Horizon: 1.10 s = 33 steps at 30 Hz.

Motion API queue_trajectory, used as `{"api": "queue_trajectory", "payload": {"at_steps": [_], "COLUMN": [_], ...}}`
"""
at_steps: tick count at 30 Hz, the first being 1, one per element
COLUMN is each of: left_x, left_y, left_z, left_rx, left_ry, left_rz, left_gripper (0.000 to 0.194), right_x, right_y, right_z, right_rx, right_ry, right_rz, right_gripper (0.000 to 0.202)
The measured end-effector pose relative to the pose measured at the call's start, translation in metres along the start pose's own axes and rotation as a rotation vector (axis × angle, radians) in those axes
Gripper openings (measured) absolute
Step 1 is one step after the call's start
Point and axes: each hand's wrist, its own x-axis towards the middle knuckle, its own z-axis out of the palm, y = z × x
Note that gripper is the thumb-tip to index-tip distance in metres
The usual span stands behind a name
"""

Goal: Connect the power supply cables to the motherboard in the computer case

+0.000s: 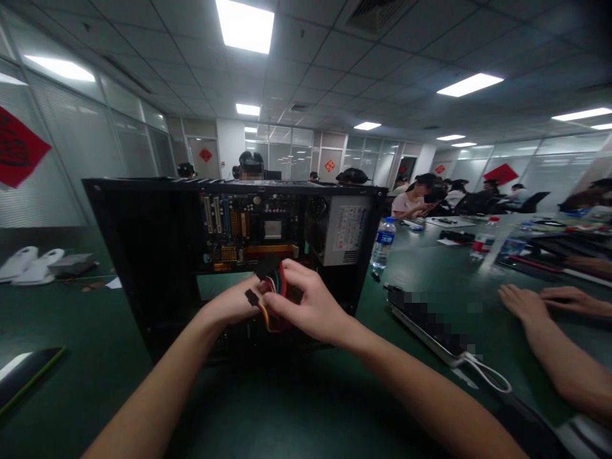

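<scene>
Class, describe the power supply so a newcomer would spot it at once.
Find the open black computer case on the green table. In its upper right corner, beside the circuit board, sits the power supply, a grey box set apart by its white label and round fan.

Above you runs a ceiling (329,83) of grey square tiles, set with bright white light panels (246,24) and a dark vent (375,15). On your left, a glass partition (79,150) with pale blinds leads towards the back, and a red diamond (21,148) hangs on it. Ahead of you stands a white pillar (229,141); left of it is a grey door (195,167) bearing a smaller diamond (205,155), right of it framed glass panes (282,159). To your far right, another diamond (502,173) marks the wall, near a dark chair (535,202). Your worktop (98,335) is dark green, faintly glossy, and the upper right corner falls into shadow.
</scene>
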Motion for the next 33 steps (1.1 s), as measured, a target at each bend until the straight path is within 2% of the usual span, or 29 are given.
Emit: {"api": "queue_trajectory", "payload": {"at_steps": [2, 4, 6, 8, 11, 14, 17, 20, 22, 24, 26, 29, 31, 33], "left_x": [-0.003, -0.011, -0.022, -0.034, -0.046, -0.045, -0.036, -0.027, -0.021, -0.012, -0.003, 0.008, 0.012, 0.013], "left_y": [0.009, 0.022, 0.039, 0.057, 0.078, 0.083, 0.075, 0.059, 0.042, 0.022, 0.0, -0.026, -0.038, -0.046], "left_z": [-0.005, -0.013, -0.022, -0.025, -0.018, -0.007, -0.008, -0.023, -0.033, -0.04, -0.041, -0.036, -0.032, -0.03], "left_rx": [-0.006, 0.078, 0.24, 0.297, 0.241, 0.252, 0.311, 0.317, 0.279, 0.261, 0.342, 0.49, 0.52, 0.524], "left_ry": [-0.009, 0.037, 0.12, 0.171, 0.083, 0.059, 0.15, 0.268, 0.297, 0.291, 0.302, 0.274, 0.286, 0.267], "left_rz": [-0.08, -0.114, -0.068, -0.016, 0.016, 0.038, 0.025, 0.016, 0.011, -0.002, -0.024, -0.143, -0.176, -0.209], "left_gripper": [0.045, 0.042, 0.038, 0.041, 0.048, 0.044, 0.035, 0.038, 0.039, 0.039, 0.035, 0.035, 0.033, 0.032], "right_x": [0.001, 0.001, 0.002, 0.003, 0.006, 0.006, 0.003, 0.003, 0.007, 0.016, 0.027, 0.039, 0.041, 0.039], "right_y": [-0.003, -0.006, -0.006, -0.005, -0.004, -0.003, -0.002, 0.002, 0.009, 0.021, 0.036, 0.056, 0.063, 0.063], "right_z": [-0.004, -0.009, -0.015, -0.02, -0.023, -0.023, -0.024, -0.024, -0.022, -0.017, -0.01, 0.0, 0.003, 0.004], "right_rx": [0.058, 0.12, 0.191, 0.242, 0.247, 0.213, 0.085, -0.161, -0.323, -0.424, -0.488, -0.558, -0.612, -0.685], "right_ry": [0.083, 0.143, 0.171, 0.19, 0.249, 0.303, 0.331, 0.337, 0.292, 0.2, 0.077, -0.105, -0.181, -0.224], "right_rz": [0.057, 0.138, 0.229, 0.296, 0.313, 0.289, 0.196, -0.011, -0.151, -0.195, -0.102, 0.187, 0.37, 0.472], "right_gripper": [0.018, 0.022, 0.024, 0.029, 0.038, 0.04, 0.034, 0.024, 0.02, 0.019, 0.022, 0.029, 0.032, 0.034]}}
